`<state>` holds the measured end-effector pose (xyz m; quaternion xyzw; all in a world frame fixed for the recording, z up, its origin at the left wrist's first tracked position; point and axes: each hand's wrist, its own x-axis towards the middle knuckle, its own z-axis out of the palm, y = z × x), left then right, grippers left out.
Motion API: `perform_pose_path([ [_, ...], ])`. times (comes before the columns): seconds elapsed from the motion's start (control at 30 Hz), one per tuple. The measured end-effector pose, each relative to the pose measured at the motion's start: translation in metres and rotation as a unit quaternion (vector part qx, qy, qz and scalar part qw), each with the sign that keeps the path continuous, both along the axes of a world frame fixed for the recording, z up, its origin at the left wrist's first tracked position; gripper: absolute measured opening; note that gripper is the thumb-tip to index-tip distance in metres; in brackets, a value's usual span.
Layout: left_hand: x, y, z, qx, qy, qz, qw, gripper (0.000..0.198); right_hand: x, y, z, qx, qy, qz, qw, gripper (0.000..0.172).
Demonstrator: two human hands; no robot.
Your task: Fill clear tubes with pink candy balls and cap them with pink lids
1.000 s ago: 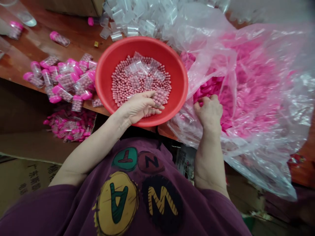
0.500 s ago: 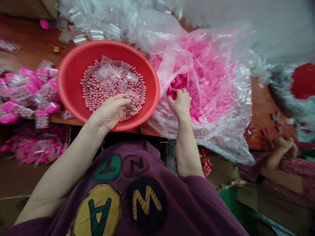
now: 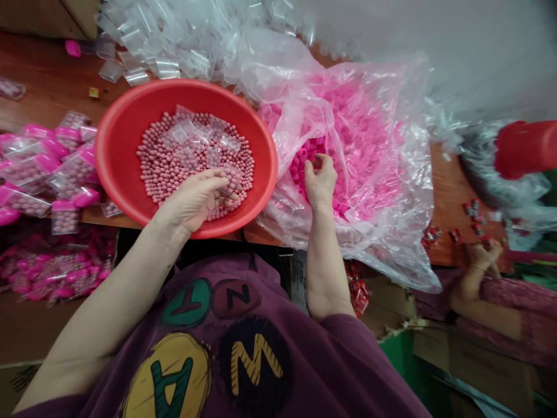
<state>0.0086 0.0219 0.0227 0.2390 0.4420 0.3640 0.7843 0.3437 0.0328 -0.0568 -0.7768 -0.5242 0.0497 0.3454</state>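
My left hand [image 3: 195, 197] is closed on a small clear container [image 3: 232, 177] with pink beads in it, low over the front of a red basin [image 3: 119, 168]. Pink beads [image 3: 159, 157] cover the basin's bottom, and several clear containers [image 3: 187, 130] lie on top of them. To the right, a clear plastic bag [image 3: 374, 249] full of bright pink caps [image 3: 357, 145] has its mouth open. My right hand [image 3: 322, 177] is at that opening, over the caps. Its thumb and fingers are curved and apart, and nothing shows between them.
Filled containers with pink caps [image 3: 39, 154] are piled left of the basin, with more in a box [image 3: 56, 264] below. Empty clear containers [image 3: 169, 40] are heaped behind. At right are a red bucket [image 3: 528, 148], small red pieces [image 3: 474, 212] and another person's hands [image 3: 483, 255].
The right hand's thumb and fingers have lifted a little from the pink caps and stand further apart. My left hand keeps its container over the basin. The whole view has shifted slightly.
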Motion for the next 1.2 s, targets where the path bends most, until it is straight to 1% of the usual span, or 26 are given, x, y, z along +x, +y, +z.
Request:
perform_pose_path([
  [0.13, 0.0, 0.0, 0.0, -0.001, 0.012, 0.003, 1.0, 0.017, -0.005, 0.015, -0.004, -0.025, -0.051, 0.028, 0.998, 0.03],
  [0.2, 0.0, 0.0, 0.001, -0.001, 0.008, 0.008, 1.0, 0.014, -0.004, 0.02, -0.006, -0.023, -0.062, 0.024, 0.998, 0.029],
  [0.27, 0.001, -0.001, 0.001, -0.006, 0.002, 0.018, 1.0, 0.01, -0.001, 0.018, -0.007, 0.007, -0.064, 0.007, 0.998, 0.03],
  [0.33, 0.002, -0.001, 0.002, -0.011, -0.008, 0.026, 1.0, 0.008, -0.002, 0.012, -0.003, 0.072, -0.054, -0.001, 0.996, 0.035],
  [0.37, 0.003, -0.001, 0.003, -0.012, -0.014, 0.026, 1.0, 0.007, -0.006, 0.007, 0.001, 0.11, -0.041, 0.006, 0.993, 0.039],
  [0.4, 0.003, -0.001, 0.003, -0.011, -0.02, 0.022, 0.999, 0.007, -0.013, 0.001, 0.007, 0.14, -0.016, 0.025, 0.99, 0.044],
  [0.43, 0.004, -0.001, 0.004, -0.01, -0.027, 0.016, 0.999, 0.006, -0.023, -0.005, 0.015, 0.161, 0.021, 0.059, 0.985, 0.046],
  [0.47, 0.004, 0.0, 0.004, -0.009, -0.033, 0.012, 0.999, 0.007, -0.036, -0.011, 0.024, 0.167, 0.062, 0.107, 0.978, 0.047],
  [0.53, 0.005, 0.0, 0.004, -0.008, -0.045, 0.01, 0.999, 0.01, -0.068, -0.023, 0.044, 0.141, 0.132, 0.204, 0.96, 0.044],
  [0.6, 0.005, 0.0, 0.004, 0.0, -0.061, 0.012, 0.998, 0.012, -0.101, -0.03, 0.062, 0.105, 0.152, 0.27, 0.945, 0.038],
  [0.63, 0.005, 0.0, 0.004, 0.005, -0.068, 0.012, 0.998, 0.012, -0.114, -0.032, 0.069, 0.091, 0.15, 0.293, 0.94, 0.036],
  [0.7, 0.004, -0.001, 0.004, 0.015, -0.079, 0.006, 0.997, 0.014, -0.132, -0.033, 0.077, 0.075, 0.135, 0.317, 0.936, 0.034],
  [0.77, 0.003, -0.001, 0.002, 0.02, -0.079, -0.002, 0.997, 0.015, -0.14, -0.03, 0.079, 0.071, 0.122, 0.324, 0.935, 0.035],
  [0.83, 0.003, -0.002, -0.001, 0.021, -0.076, -0.004, 0.997, 0.014, -0.142, -0.028, 0.079, 0.072, 0.116, 0.331, 0.934, 0.035],
  [1.0, 0.003, -0.005, -0.004, 0.031, -0.081, 0.003, 0.996, 0.006, -0.142, -0.028, 0.077, 0.059, 0.106, 0.339, 0.933, 0.033],
  [1.13, 0.004, -0.009, -0.003, 0.033, -0.051, 0.003, 0.998, 0.004, -0.146, -0.033, 0.074, 0.051, 0.099, 0.343, 0.933, 0.031],
  [1.2, 0.005, -0.011, -0.003, 0.05, -0.032, 0.011, 0.998, 0.003, -0.147, -0.034, 0.073, 0.052, 0.077, 0.348, 0.933, 0.03],
])
